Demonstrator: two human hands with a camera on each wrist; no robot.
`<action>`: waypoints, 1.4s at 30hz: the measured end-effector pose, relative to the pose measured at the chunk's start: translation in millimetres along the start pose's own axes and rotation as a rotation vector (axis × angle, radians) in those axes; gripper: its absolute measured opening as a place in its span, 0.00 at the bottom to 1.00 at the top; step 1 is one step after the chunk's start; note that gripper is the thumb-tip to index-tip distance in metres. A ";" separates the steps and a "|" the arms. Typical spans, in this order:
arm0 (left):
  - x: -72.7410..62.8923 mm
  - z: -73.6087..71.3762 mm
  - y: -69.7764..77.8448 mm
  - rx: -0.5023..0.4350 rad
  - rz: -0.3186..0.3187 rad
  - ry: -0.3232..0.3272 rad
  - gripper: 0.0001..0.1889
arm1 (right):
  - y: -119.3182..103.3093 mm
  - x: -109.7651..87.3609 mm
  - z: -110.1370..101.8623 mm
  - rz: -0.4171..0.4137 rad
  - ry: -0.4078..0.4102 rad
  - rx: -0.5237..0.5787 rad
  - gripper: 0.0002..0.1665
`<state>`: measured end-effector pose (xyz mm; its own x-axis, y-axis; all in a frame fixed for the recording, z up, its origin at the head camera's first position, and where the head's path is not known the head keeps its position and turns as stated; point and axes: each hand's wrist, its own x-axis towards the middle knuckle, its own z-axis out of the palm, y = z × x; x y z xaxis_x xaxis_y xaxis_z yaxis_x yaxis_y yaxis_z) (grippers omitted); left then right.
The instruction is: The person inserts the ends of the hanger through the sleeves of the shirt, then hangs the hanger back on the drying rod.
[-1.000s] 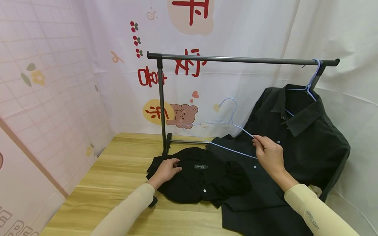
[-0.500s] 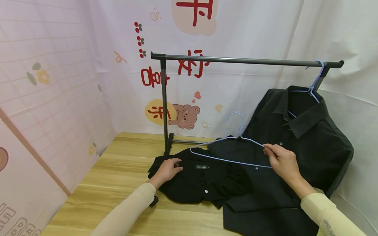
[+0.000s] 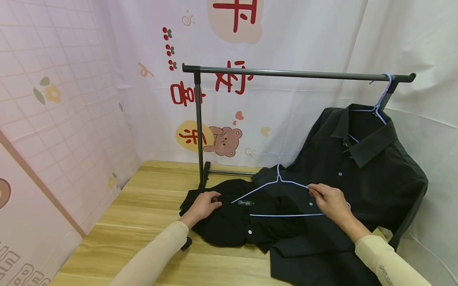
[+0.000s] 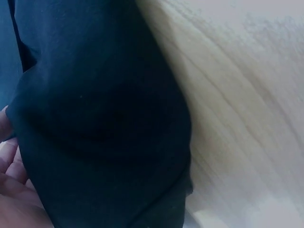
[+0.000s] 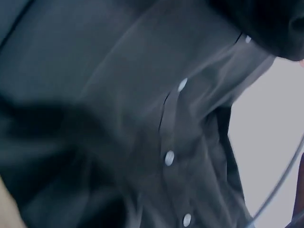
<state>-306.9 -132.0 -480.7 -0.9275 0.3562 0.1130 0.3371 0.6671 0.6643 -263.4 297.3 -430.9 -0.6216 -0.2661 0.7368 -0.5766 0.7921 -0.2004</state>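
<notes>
Head view: one black shirt (image 3: 381, 171) hung at 3 o'clock; second shirt (image 3: 232, 224) at 6, unhung, pinched by left hand (image 3: 203, 204). Blue hanger (image 3: 279, 180) gripped by right hand (image 3: 332, 203), 9-o'clock corner apparently tucked in.

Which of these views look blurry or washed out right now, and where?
Head view: mostly crisp and evenly lit, though the held hanger fades at its hook; left wrist view: soft overall, the black cloth looking bluish and the tabletop washed out; right wrist view: pale buttons fairly clear, dark fabric at lower left blurred.
</notes>
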 end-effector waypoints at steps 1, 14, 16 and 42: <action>0.2 -0.5 0.2 -0.003 0.006 -0.001 0.17 | -2.8 0.0 3.4 0.027 -0.011 0.026 0.12; -0.6 -6.2 4.4 -0.061 0.023 -0.009 0.15 | -5.4 7.1 12.1 0.140 -0.120 0.024 0.10; -0.1 -5.7 6.9 -0.072 0.029 -0.007 0.15 | -6.6 6.6 16.9 0.142 -0.136 0.036 0.09; 8.4 -13.2 51.7 -0.371 -0.001 0.097 0.17 | -79.3 27.3 70.2 0.357 -0.095 0.240 0.07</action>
<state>-299.3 -103.2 -435.6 -0.9448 0.2803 0.1697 0.2714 0.3792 0.8846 -271.9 188.7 -440.2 -0.8439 -0.0572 0.5334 -0.4164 0.6967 -0.5842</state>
